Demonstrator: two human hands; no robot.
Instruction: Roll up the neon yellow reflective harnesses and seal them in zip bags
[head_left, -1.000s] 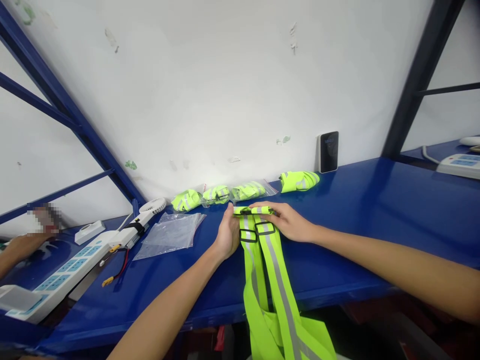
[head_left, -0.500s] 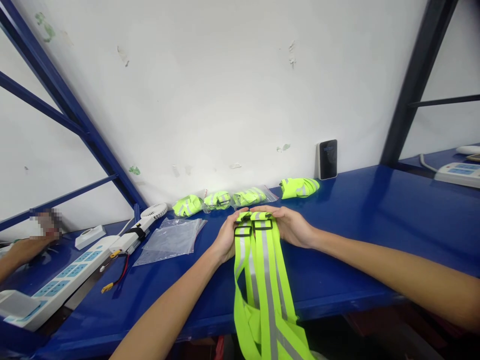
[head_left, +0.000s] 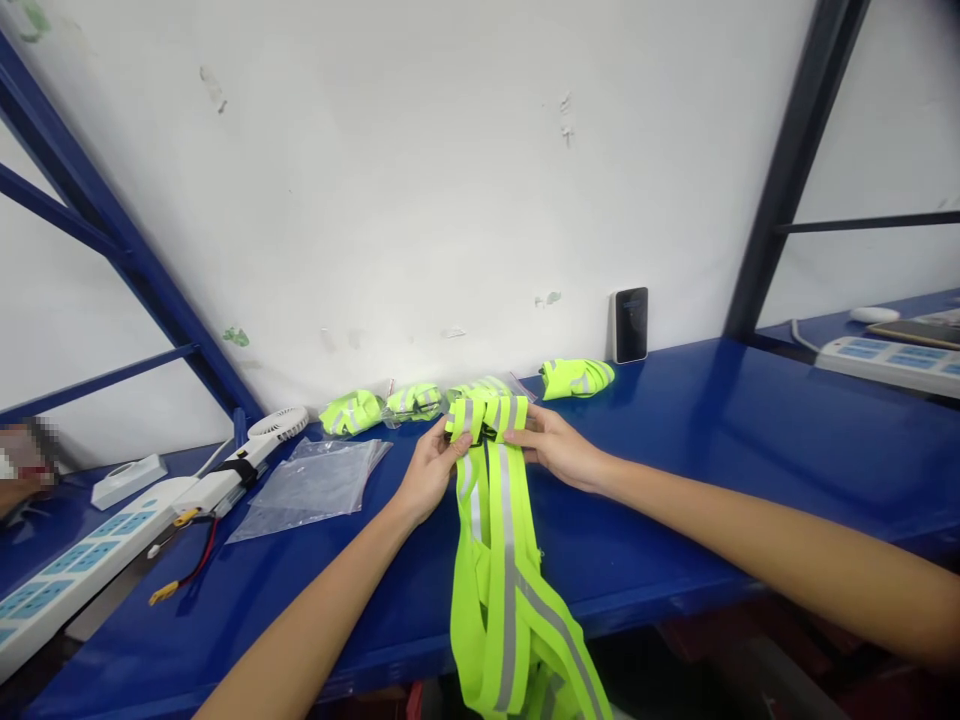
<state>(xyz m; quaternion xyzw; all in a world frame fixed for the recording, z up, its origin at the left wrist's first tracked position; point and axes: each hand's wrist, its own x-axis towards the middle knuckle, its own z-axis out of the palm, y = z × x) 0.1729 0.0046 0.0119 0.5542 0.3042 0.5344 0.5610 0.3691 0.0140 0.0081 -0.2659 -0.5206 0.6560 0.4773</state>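
A neon-yellow reflective vest (head_left: pixel 506 560) made of straps with silver stripes hangs from my hands over the table's front edge. Its upper end is folded over into a short flat bundle, with black buckles partly showing under the fold. My left hand (head_left: pixel 429 470) grips the left side of the fold, thumb on top. On the right side, my right hand (head_left: pixel 559 448) pinches the fold with its thumb in front and the other fingers behind. Behind my hands, bundled vests in clear bags (head_left: pixel 352 412) lie along the wall, and a folded vest (head_left: pixel 577 378) lies to their right.
Clear zip bags (head_left: pixel 311 485) lie flat left of my hands on the blue table (head_left: pixel 675 440). Further left are a power strip (head_left: pixel 97 550), a white handheld fan (head_left: pixel 277 425) and a red-black cable (head_left: pixel 202 560). A black-faced device (head_left: pixel 630 325) leans on the wall.
The vest's top end has been folded over, so the buckles that faced me are now mostly covered. My thumbs have come to the front of the fold. The view has shifted slightly right.
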